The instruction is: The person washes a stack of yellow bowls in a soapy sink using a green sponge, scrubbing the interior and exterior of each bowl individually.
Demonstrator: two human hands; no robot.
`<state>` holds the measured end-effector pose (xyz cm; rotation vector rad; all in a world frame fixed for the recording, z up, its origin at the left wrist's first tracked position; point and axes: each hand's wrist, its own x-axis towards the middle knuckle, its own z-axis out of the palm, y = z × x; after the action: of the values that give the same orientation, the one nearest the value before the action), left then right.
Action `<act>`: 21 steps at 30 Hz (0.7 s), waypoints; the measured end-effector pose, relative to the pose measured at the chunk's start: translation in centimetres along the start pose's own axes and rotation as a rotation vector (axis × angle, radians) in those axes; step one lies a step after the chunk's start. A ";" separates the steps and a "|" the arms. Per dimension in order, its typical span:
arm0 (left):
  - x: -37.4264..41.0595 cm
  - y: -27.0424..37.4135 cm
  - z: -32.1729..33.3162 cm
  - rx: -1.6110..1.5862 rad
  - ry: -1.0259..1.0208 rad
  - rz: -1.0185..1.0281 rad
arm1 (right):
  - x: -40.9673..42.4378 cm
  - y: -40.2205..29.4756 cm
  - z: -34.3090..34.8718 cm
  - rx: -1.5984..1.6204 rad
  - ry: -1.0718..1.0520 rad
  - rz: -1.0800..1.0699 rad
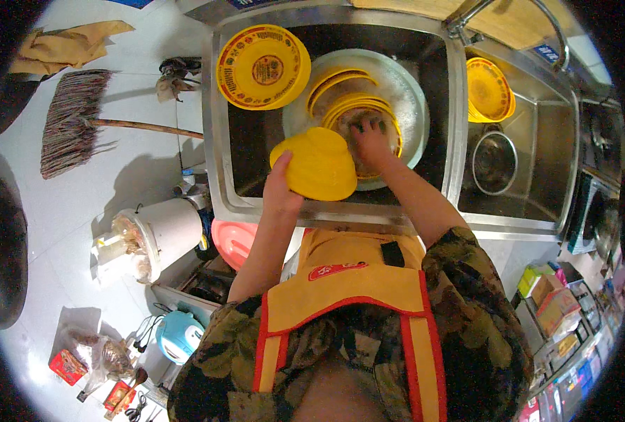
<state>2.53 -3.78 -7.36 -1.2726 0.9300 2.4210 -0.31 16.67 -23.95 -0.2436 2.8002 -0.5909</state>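
Note:
My left hand [282, 184] grips a yellow bowl [323, 171], tipped so that its outer side faces me. It is held above the near left rim of a pale round basin [423, 105] of cloudy, sudsy water. Inside the basin lie several nested yellow bowls [338, 108], with more yellow rims [338, 79] partly under the water behind them. My right hand [371, 140] reaches into the nested bowls, fingers curled. Something dark shows at its fingertips; whether it is a scrubber is unclear. A stack of yellow patterned bowls [267, 68] stands left of the basin.
The basin sits in a steel sink [222, 158]. In the right-hand sink [549, 158] are more yellow bowls [489, 87] and a round drain strainer [494, 163]. A faucet [549, 21] arches at the upper right. A mop [75, 121] and a white bucket [170, 232] are at left.

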 end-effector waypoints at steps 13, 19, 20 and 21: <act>-2.8 -2.8 5.1 -0.092 -0.365 0.118 | -6.0 -12.3 -19.8 0.369 0.442 -0.342; -2.8 -1.9 5.1 -0.182 -0.327 0.031 | -4.6 -7.2 -15.0 0.647 0.606 -0.075; -2.8 -1.8 4.5 -0.136 -0.360 0.030 | -4.2 -5.6 -14.1 0.855 0.491 0.000; -2.8 -1.5 3.5 -0.087 -0.389 0.030 | -3.6 -4.1 -13.2 1.061 0.364 0.077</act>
<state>2.67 -0.15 -4.26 -0.7699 0.7432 2.6228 -0.29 18.62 -9.76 0.2104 2.3339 -2.1032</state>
